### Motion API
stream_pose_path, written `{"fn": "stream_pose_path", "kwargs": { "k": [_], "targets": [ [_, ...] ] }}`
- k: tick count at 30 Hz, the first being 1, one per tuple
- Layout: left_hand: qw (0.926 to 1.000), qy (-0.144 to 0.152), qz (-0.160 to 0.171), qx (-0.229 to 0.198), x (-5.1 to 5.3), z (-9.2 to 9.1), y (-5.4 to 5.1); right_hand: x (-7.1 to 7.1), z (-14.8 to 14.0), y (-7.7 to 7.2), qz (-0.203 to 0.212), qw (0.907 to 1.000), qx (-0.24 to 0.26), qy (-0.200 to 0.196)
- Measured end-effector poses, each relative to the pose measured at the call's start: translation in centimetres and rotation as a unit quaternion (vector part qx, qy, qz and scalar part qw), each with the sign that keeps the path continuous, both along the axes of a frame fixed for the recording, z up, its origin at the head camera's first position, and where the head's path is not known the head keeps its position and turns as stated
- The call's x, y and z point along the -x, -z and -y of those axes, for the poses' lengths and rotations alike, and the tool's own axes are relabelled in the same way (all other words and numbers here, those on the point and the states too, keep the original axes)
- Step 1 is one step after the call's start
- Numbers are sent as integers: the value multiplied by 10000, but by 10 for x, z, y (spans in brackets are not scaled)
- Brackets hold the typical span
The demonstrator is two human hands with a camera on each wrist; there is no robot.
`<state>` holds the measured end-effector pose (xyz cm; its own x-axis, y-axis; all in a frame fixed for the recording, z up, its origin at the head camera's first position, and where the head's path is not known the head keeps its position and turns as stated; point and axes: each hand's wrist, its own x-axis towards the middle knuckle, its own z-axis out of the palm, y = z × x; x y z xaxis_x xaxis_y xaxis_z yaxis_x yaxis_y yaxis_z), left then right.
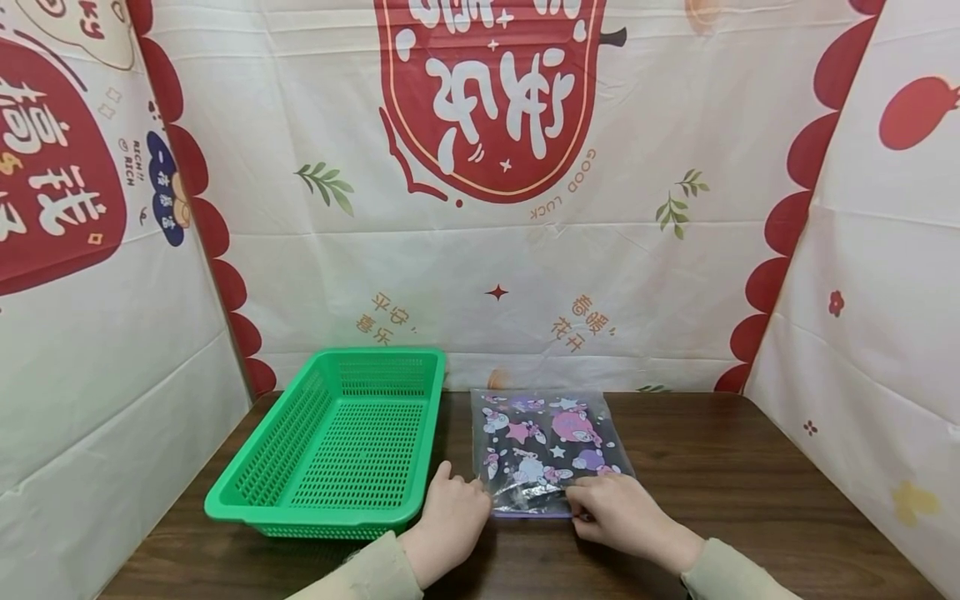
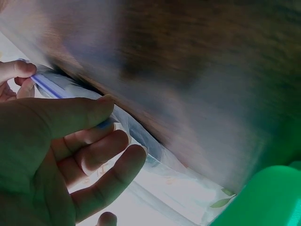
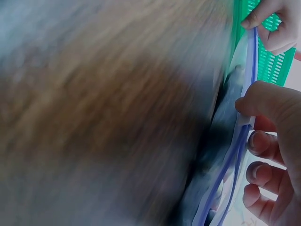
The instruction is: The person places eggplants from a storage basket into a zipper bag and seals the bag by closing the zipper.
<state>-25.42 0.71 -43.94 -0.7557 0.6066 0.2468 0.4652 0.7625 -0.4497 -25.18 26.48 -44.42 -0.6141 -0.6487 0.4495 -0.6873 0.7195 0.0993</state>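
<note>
A clear zip bag (image 1: 557, 452) printed with pink, purple and white cartoon figures lies on the table, its purple zip edge toward me. At its near left corner, my left hand (image 1: 455, 518) pinches the end of the zip between thumb and finger. My right hand (image 1: 621, 510) pinches the pale slider (image 3: 246, 120) on the purple zip strip (image 3: 254, 56), farther right along the same edge. In the right wrist view the strips stand apart on one side of the slider and run together toward my left hand. Dark contents or table show through the bag; I cannot tell which.
A green plastic basket (image 1: 431, 400) with perforated walls stands left of the bag, close to my left hand. The brown wooden table (image 1: 720, 467) extends to the right. Printed white cloth (image 1: 660, 275) hangs behind and at both sides.
</note>
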Motion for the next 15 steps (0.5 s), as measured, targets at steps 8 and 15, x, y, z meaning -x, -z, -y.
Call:
{"fn": "stream_pose_path", "kwargs": {
  "k": [8,15],
  "targets": [
    [10000,-20,65,20,0,0,1,0,-2,1,74,10000,20,37],
    [10000,-17,18,14,-1,0,0,0,-3,0,107,9999,-42,86]
  ]
}}
